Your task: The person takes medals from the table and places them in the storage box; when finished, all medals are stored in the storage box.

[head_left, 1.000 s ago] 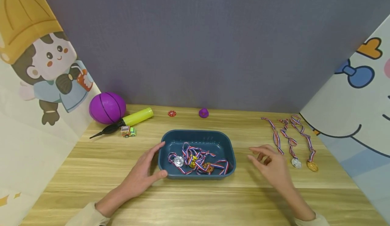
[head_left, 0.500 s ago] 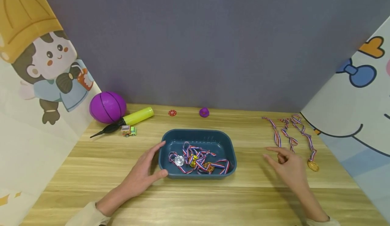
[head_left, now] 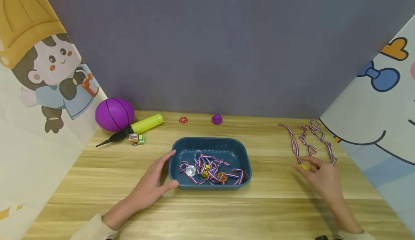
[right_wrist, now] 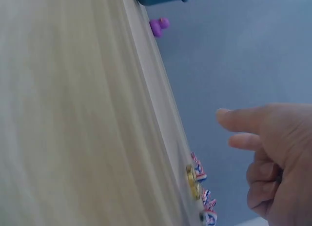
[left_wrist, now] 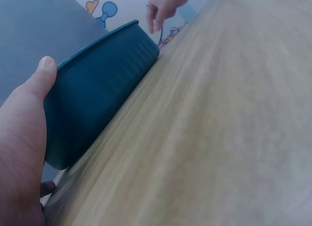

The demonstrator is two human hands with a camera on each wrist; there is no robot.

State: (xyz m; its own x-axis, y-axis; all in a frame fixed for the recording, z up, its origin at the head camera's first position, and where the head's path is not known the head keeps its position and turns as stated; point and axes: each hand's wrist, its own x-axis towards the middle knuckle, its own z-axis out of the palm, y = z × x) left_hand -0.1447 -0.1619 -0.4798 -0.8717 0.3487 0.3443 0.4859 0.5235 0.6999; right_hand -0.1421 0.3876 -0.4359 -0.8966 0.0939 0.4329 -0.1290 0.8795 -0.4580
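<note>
A dark teal plastic tub [head_left: 210,188] stands mid-table, holding a silver medal [head_left: 190,171], a gold one [head_left: 205,170] and a bronze one [head_left: 222,177] among tangled red, white and blue ribbons. My left hand [head_left: 150,184] rests against the tub's left end, thumb and fingers spread along it; the left wrist view shows the thumb [left_wrist: 44,74] against the outer wall. To the right, my right hand [head_left: 324,179] hovers over a gold medal [head_left: 303,166] on a striped ribbon [head_left: 294,146]. Thumb and index finger reach forward, apart from the medal. The hand hides the medals on the two other ribbons.
Along the back lie a purple ball [head_left: 114,114], a yellow-and-black hand pump [head_left: 139,126], a toy truck [head_left: 137,139], a red chip [head_left: 183,120] and a small purple toy [head_left: 217,119]. A grey panel [head_left: 207,53] rises behind the table.
My right hand has moved right, away from the tub, to above the ribboned medals. The gold medal on the leftmost ribbon has come into view. My left hand has stayed at the tub.
</note>
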